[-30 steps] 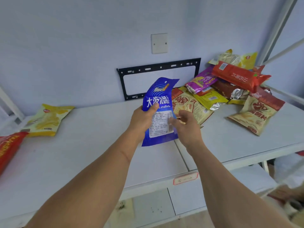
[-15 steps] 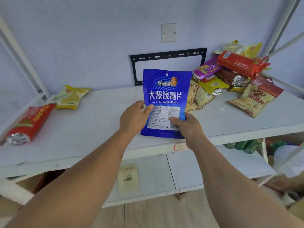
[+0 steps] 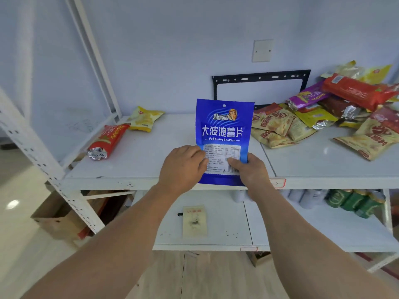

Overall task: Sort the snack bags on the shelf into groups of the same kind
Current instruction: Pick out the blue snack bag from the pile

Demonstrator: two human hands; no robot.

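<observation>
While a red foil snack bag point(image 3: 108, 138) and a yellow chip bag point(image 3: 144, 118) lie at the white shelf's point(image 3: 151, 160) left end, both hands hold a glossy blue chip bag point(image 3: 224, 130) upright over its front edge: left hand point(image 3: 182, 167) fingers curled on the lower left, right hand point(image 3: 251, 171) pinching the lower right; a mixed heap of bags point(image 3: 323, 113) lies far right.

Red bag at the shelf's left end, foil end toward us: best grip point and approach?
Likely mid-body, pinched across the narrow width, coming from above. The red bag lies flat and elongated on the shelf, apart from the yellow bag; its crimped foil end looks too thin and slippery.
</observation>
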